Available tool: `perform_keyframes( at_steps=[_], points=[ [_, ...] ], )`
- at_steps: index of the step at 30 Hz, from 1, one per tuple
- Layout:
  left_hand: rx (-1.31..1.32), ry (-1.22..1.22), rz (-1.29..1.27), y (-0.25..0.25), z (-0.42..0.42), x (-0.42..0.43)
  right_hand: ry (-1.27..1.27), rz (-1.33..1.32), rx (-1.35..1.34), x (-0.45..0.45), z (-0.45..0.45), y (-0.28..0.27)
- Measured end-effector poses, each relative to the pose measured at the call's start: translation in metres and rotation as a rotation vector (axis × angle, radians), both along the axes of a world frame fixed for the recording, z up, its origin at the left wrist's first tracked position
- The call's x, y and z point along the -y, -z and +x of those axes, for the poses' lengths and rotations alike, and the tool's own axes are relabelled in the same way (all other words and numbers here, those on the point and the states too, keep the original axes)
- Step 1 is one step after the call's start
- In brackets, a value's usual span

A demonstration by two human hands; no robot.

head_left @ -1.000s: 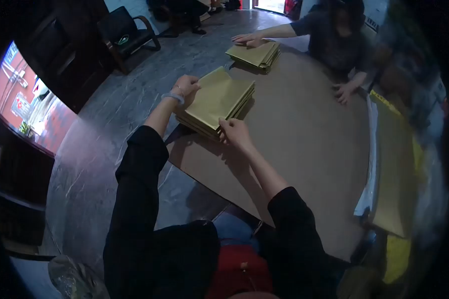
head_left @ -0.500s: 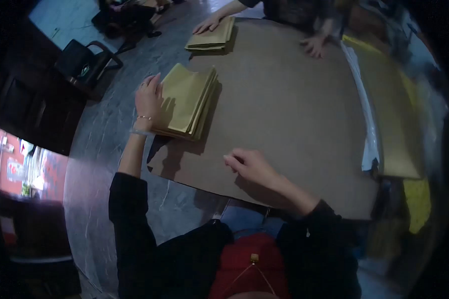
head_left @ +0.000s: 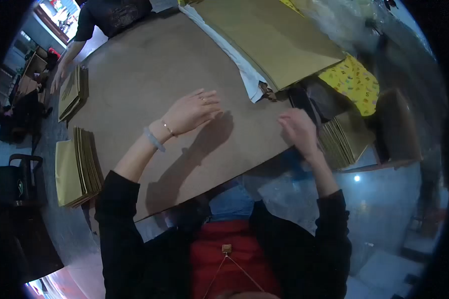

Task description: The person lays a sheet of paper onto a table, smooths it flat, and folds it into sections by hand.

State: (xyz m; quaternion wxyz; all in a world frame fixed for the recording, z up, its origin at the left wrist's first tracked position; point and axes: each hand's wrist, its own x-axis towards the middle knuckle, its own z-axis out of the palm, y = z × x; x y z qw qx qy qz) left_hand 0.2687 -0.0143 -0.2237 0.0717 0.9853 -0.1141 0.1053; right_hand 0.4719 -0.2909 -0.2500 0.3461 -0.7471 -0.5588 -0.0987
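My left hand [head_left: 192, 112] hovers over the brown-covered table [head_left: 134, 65], fingers stretched out and holding nothing; its shadow falls on the surface below. Near the table's right front edge is my right hand [head_left: 300, 130], fingers loosely bent and apart, nothing in them. Just right of it stands a bundle of brown paper envelopes or bags [head_left: 336, 144], upright beside the table. At the table's left edge lies a stack of similar yellow-brown paper pieces [head_left: 75, 169], away from both hands. Farther along that edge is a second stack [head_left: 72, 94].
A large pile of brown paper sheets [head_left: 269, 40] lies at the far right, with a white strip [head_left: 229, 50] along its side. Yellow printed material [head_left: 351, 84] and a cardboard box [head_left: 399, 129] are beyond. Another person's hand [head_left: 57, 79] is beside the far stack.
The view has swung right. My left hand has left the near stack and moved over the table. My right hand has moved right toward the upright bundle.
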Motion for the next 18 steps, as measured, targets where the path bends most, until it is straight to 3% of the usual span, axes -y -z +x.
perform_keyframes(
  at_steps=[5,7,10,12,13,18],
  points=[
    [-0.036,0.109,0.128,0.000,0.134,0.014,0.042,-0.005,0.209,-0.019,0.095,-0.002],
    [-0.027,0.102,0.033,0.002,0.168,0.014,-0.032,-0.060,0.275,-0.030,0.122,0.006],
    [0.019,0.105,-0.061,0.013,0.202,0.006,-0.074,-0.100,0.227,-0.036,0.149,0.017],
    [-0.094,0.152,-0.042,0.004,0.213,0.007,-0.104,-0.075,0.101,-0.035,0.153,0.014],
    [-0.236,0.062,-0.039,0.000,0.218,0.010,-0.106,-0.084,0.108,-0.034,0.154,0.012],
    [-0.344,0.041,-0.196,0.003,0.233,0.000,-0.069,-0.002,0.055,-0.028,0.155,0.018]
  ],
)
